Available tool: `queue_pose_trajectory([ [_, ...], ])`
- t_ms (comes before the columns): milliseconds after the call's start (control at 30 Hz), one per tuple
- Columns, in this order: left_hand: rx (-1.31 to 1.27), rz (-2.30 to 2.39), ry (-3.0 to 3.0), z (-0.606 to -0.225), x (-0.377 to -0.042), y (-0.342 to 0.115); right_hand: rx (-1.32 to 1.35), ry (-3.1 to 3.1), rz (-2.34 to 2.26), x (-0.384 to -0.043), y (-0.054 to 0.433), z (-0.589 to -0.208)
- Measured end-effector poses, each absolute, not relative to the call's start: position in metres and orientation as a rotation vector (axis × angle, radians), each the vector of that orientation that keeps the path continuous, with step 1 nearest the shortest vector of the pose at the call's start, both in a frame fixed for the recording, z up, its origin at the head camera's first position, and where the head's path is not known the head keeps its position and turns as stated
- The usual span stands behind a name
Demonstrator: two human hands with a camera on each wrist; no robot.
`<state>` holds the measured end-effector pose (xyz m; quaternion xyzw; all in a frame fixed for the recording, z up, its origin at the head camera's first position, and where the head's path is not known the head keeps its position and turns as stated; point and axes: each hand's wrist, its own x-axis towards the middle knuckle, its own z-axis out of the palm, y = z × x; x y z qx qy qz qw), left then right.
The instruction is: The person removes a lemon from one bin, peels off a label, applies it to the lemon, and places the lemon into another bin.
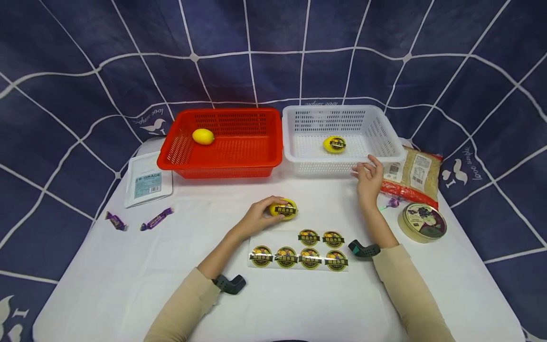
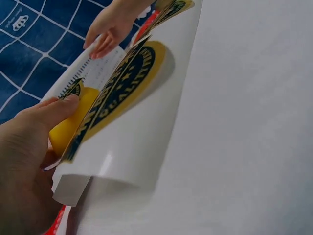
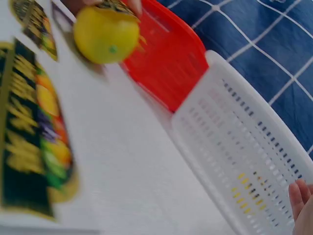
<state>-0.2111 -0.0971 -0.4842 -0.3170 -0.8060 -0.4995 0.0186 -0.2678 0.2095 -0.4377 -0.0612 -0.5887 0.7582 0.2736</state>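
My left hand (image 1: pixel 261 214) grips a yellow lemon (image 1: pixel 290 214) with a round black-and-gold fruit sticker on its upper side. Thumb and fingers lie on either side of the fruit, low over the white table. Just below it in the head view, a sheet of round stickers (image 1: pixel 308 259) lies flat, its upper left part bare. My right hand (image 1: pixel 368 183) is at the front rim of the white basket (image 1: pixel 307 167), fingers loosely bent with nothing held. Inside that basket lies another stickered lemon (image 1: pixel 330 146).
Left of the white basket stands a red basket (image 1: pixel 222 173) holding a plain lemon (image 1: pixel 202 137). At the left are a white pouch (image 1: pixel 149 183) and two purple-wrapped candies (image 1: pixel 157 219). A grain bag (image 1: pixel 420 173), a purple lollipop (image 1: pixel 394 203) and a round tin (image 1: pixel 422 223) lie at right.
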Motion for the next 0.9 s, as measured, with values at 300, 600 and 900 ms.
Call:
queue_pose_trajectory([
  [300, -1.111, -1.421, -2.529, -0.474, -0.216, -0.097, -0.269, -1.386, 2.145, -0.281, 0.220, -0.439],
  [600, -1.196, -1.508, -2.362, -0.403, -0.257, -0.065, -0.268, -1.392, 2.179, -0.277, 0.220, -0.431],
  [900, -1.199, -1.336, -2.268, -0.337, -0.342, -0.010, -0.222, -1.423, 2.158, -0.275, 0.218, -0.429],
])
